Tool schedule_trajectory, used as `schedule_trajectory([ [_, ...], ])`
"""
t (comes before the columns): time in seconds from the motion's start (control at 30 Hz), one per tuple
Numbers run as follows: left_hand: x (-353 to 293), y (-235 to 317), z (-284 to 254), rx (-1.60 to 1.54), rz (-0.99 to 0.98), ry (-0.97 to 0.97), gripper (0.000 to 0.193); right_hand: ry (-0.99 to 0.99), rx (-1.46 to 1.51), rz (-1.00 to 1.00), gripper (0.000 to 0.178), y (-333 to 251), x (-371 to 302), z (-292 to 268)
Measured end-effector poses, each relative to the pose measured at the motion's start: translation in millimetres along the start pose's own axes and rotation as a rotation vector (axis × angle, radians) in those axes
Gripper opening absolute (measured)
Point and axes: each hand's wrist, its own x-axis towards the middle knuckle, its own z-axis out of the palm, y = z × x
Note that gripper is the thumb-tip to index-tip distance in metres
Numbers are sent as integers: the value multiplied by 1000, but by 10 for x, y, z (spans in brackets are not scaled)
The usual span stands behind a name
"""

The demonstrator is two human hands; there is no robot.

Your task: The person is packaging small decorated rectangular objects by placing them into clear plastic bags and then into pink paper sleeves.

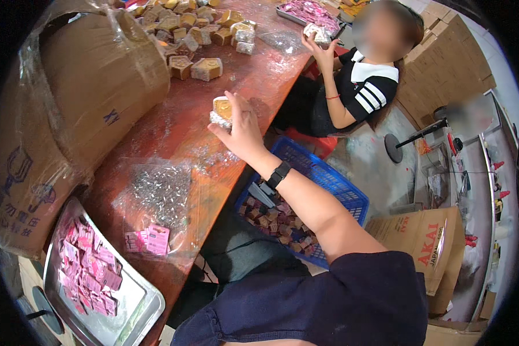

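Observation:
My right hand (245, 134), with a black band on its wrist, reaches across the red-brown table. Its thumb and fingers are around a small gold block (221, 107) with a shiny, silvery lower side. Part of the block is hidden behind my fingers. Farther back on the table lies a heap of similar gold and tan angular blocks (205, 34). Nearer me, a clear plastic sheet (184, 233) carries many small metal pieces (161, 193) and a few pink cards (157, 239). No part of my left hand shows.
A metal tray (141, 305) of pink cards stands at the near left, beside a large carton (92, 86). Below the table edge, a blue basket (352, 193) holds small blocks. Across the corner, another person's hand (324, 53) holds a whitish block. A tray (288, 14) lies farther back.

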Motion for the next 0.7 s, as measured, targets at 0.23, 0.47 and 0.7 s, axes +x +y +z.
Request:
schedule_trajectory([
  [0.23, -71, 277, 229, -108, -172, -35, 57, -42, 17, 25, 79, 3, -21, -8],
  [0.47, -72, 406, 271, -192, -332, -40, 58, -58, 72, 67, 74, -18, -27, -51],
  [0.7, -8, 413, 176, -266, -494, -36, 59, -72, 79, 82, 72, -52, -25, -79],
])
